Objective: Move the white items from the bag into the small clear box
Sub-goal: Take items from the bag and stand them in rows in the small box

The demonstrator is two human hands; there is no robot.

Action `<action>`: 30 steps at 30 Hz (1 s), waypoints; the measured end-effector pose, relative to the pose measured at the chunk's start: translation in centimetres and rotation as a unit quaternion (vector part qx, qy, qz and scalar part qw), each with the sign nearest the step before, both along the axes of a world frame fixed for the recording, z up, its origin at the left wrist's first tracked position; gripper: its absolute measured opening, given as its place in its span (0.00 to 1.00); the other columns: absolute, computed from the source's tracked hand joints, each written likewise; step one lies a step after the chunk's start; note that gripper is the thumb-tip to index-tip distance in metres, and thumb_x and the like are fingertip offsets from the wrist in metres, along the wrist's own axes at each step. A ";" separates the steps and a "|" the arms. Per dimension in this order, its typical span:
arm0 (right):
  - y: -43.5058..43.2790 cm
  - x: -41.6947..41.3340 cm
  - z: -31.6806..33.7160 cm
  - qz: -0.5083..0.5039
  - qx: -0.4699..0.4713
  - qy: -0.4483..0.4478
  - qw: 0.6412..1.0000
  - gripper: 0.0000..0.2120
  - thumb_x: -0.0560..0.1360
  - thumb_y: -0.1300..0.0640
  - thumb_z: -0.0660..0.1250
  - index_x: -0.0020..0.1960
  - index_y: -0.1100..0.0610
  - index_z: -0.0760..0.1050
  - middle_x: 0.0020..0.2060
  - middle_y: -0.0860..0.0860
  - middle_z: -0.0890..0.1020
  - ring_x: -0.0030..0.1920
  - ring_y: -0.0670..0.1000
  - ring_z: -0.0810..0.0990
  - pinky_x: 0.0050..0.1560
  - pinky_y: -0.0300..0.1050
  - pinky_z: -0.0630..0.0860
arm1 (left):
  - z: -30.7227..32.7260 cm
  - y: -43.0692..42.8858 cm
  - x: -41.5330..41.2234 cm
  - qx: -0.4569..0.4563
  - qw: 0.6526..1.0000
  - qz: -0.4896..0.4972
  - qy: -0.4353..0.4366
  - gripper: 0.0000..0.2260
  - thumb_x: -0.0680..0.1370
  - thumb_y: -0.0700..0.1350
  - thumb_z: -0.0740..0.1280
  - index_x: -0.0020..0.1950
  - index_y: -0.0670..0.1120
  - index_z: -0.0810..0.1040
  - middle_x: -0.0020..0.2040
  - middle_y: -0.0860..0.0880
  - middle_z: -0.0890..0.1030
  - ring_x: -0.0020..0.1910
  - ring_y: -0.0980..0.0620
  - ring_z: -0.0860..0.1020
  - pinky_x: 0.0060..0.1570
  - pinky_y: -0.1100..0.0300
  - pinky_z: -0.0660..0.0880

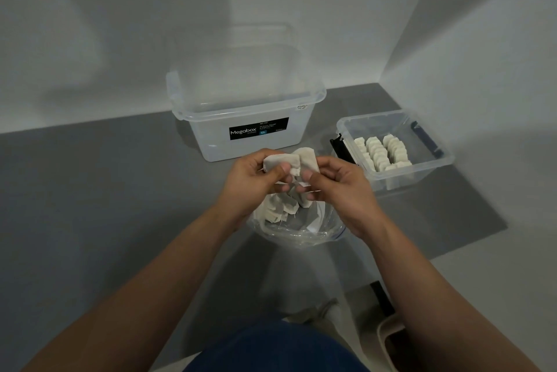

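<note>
Left hand (253, 180) and right hand (336, 183) both pinch a clump of white items (289, 160) just above the bag (301, 234); more inside it. Small clear box (422, 175) on the right, rows started. I'd peel one off, stand it upright at a row's end, and not topple its neighbours.

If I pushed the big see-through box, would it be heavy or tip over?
Probably light: the big clear box looks empty, so it should slide easily on the smooth grey floor. Tipping seems unlikely, since it sits wide and low. Its walls look like stiff plastic, so they shouldn't buckle.
</note>
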State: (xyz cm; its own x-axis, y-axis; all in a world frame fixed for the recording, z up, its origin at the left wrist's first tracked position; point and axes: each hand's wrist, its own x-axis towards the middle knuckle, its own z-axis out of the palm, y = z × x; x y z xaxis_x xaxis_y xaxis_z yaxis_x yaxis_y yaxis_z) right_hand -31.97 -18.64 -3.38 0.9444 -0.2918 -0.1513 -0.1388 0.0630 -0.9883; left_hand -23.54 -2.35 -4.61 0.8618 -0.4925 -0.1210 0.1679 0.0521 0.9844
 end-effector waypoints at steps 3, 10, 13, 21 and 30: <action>-0.5 0.0 -0.2 -0.022 -0.002 -0.010 1.000 0.08 0.79 0.66 0.68 0.56 0.59 0.83 0.46 0.60 0.86 0.46 0.57 0.87 0.46 0.45 0.82 | 0.1 -0.3 0.4 0.038 0.999 0.009 -0.019 0.08 0.80 0.34 0.68 0.56 0.43 0.83 0.44 0.42 0.83 0.39 0.52 0.81 0.34 0.59 0.79; -3.2 0.3 1.1 -0.015 -0.228 -0.004 0.974 0.11 0.72 0.62 0.78 0.52 0.52 0.81 0.42 0.52 0.84 0.39 0.51 0.85 0.46 0.47 0.84 | -0.5 -0.7 1.0 0.190 0.974 -0.085 -0.088 0.20 0.77 0.32 0.64 0.57 0.56 0.82 0.44 0.42 0.84 0.35 0.53 0.79 0.30 0.58 0.77; -4.1 0.5 1.9 0.022 -0.357 0.012 0.934 0.07 0.71 0.56 0.79 0.45 0.48 0.82 0.38 0.45 0.84 0.39 0.45 0.83 0.47 0.44 0.82 | -0.5 -1.4 0.7 0.188 0.967 -0.157 -0.072 0.13 0.78 0.37 0.70 0.57 0.53 0.83 0.45 0.43 0.86 0.36 0.47 0.81 0.40 0.50 0.83; -6.7 0.7 4.3 0.083 -0.453 0.009 0.888 0.06 0.76 0.51 0.73 0.53 0.46 0.85 0.42 0.35 0.82 0.45 0.34 0.80 0.46 0.27 0.72 | -1.0 -4.3 -0.6 0.132 0.982 -0.134 -0.019 0.06 0.79 0.46 0.73 0.54 0.47 0.86 0.40 0.45 0.85 0.39 0.47 0.84 0.48 0.49 0.84; -11.1 1.7 6.6 0.145 -0.492 0.028 0.858 0.04 0.77 0.48 0.72 0.50 0.45 0.85 0.38 0.37 0.83 0.40 0.36 0.81 0.41 0.31 0.72 | -0.4 -8.6 -1.3 0.062 0.990 -0.122 0.014 0.08 0.79 0.43 0.71 0.56 0.42 0.85 0.48 0.37 0.85 0.42 0.50 0.83 0.52 0.54 0.83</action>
State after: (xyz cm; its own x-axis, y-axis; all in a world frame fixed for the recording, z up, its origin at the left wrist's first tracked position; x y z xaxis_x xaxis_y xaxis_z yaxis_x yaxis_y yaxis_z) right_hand -30.30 -29.72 3.24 0.9983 -0.0575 -0.0132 -0.0557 -0.8435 -0.5343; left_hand -24.85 -10.91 -5.00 0.7144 -0.6653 -0.2169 0.1886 -0.1153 0.9753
